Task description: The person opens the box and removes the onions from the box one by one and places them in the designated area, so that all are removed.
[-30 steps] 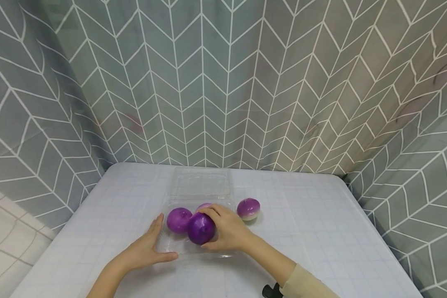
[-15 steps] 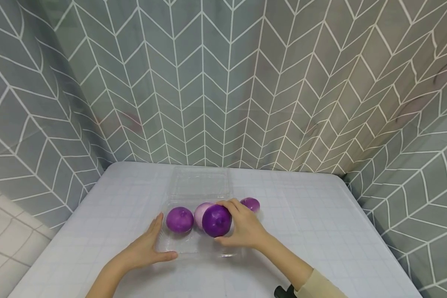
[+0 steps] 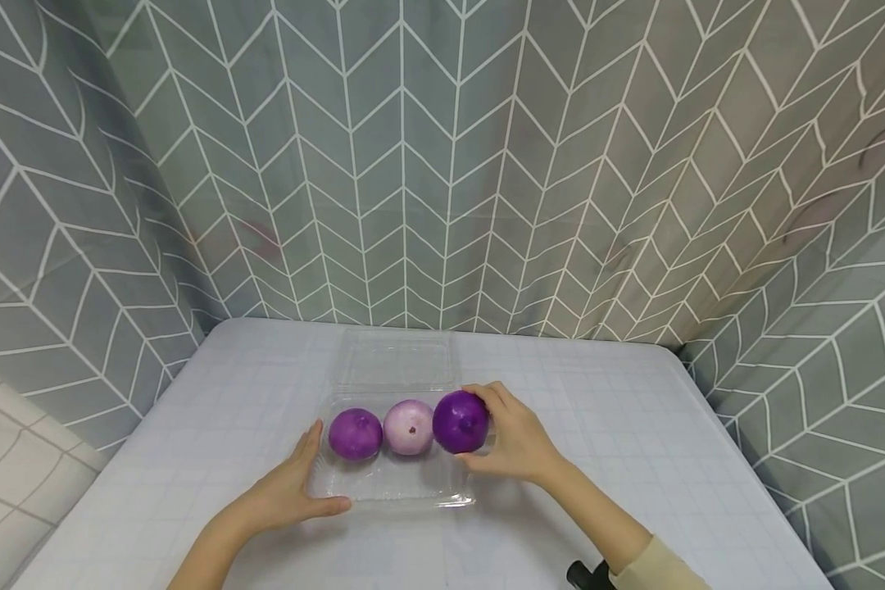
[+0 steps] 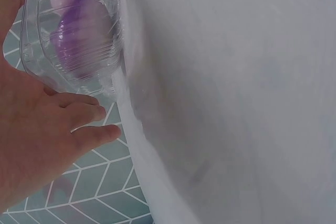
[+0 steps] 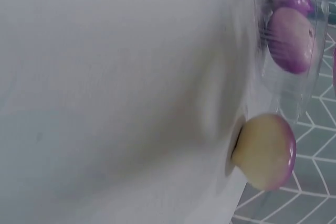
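Note:
My right hand (image 3: 512, 438) grips a dark purple onion (image 3: 460, 421) over the right end of a clear plastic clamshell container (image 3: 391, 487). Inside the container sit a purple onion (image 3: 356, 434) at the left and a paler pink-purple onion (image 3: 410, 428) in the middle. My left hand (image 3: 283, 492) is spread at the container's left front corner, thumb along the front and fingers along the side. Another onion (image 5: 265, 150), pale below and purple on top, stands on the table outside the container in the right wrist view; in the head view it is hidden behind the right hand.
The container's lid (image 3: 396, 360) lies folded back toward the table's far edge. A white cloth covers the table (image 3: 597, 410). Grey chevron-patterned curtains (image 3: 442, 164) surround it at the back and sides. A black object (image 3: 588, 575) shows at the right sleeve.
My right hand has carried the dark purple onion rightward across the container, uncovering the pale middle onion and covering the one outside on the right. The left hand has stayed put.

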Available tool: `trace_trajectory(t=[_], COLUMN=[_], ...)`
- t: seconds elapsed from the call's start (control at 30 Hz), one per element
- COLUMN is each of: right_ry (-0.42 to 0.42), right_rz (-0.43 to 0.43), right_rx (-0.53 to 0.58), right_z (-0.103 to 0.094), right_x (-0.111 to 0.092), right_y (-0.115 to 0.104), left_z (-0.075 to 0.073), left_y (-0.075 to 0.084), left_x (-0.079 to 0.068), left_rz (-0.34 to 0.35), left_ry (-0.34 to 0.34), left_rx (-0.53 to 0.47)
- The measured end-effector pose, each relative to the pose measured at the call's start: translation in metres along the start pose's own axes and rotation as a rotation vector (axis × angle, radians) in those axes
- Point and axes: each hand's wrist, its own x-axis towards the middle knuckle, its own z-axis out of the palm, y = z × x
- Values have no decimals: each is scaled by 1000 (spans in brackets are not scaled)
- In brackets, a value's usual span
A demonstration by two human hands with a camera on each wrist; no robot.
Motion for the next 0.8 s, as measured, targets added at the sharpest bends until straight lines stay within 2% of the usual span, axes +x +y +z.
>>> trace_trajectory(t=[0.27, 0.6, 0.8], right_ry=[25, 25, 36], right_rz=[19, 126, 140], right_rx=[-28, -40, -44], right_z=[-13, -30, -37], right_x=[-7, -19, -26], right_y=[16, 32, 41], left_z=[0, -1, -1], left_y=[1, 2, 1], left_x=[0, 0, 0], left_rz=[0, -1, 0], left_ry=[5, 2, -5], left_rx=[-7, -6, -9])
